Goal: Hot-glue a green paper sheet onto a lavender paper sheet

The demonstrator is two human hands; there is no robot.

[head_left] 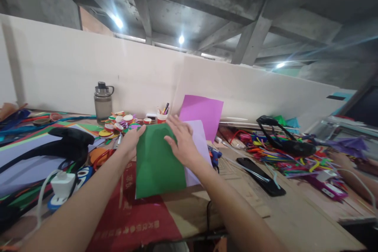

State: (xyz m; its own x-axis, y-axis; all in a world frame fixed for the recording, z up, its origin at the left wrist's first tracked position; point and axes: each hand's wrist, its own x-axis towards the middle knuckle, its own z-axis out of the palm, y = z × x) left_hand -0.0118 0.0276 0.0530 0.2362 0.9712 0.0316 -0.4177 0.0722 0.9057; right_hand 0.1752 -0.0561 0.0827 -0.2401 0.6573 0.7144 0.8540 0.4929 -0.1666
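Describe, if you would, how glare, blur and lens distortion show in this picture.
Head view, top: the ceiling lights flare, with bluish streaks; head view, middle: the right hand looks slightly smeared at the fingers, near the green paper; head view, right side: the creased purple sheet looks soft and stretched, probably from wide-angle distortion.

Bare left hand (132, 141), bare right hand (183, 141), slim fingers and thumb on the right, bare wrists, left forearm (84, 199) and right forearm (233, 208) both bare, slender, tapering toward the wrists, fingernail detail too small to tell
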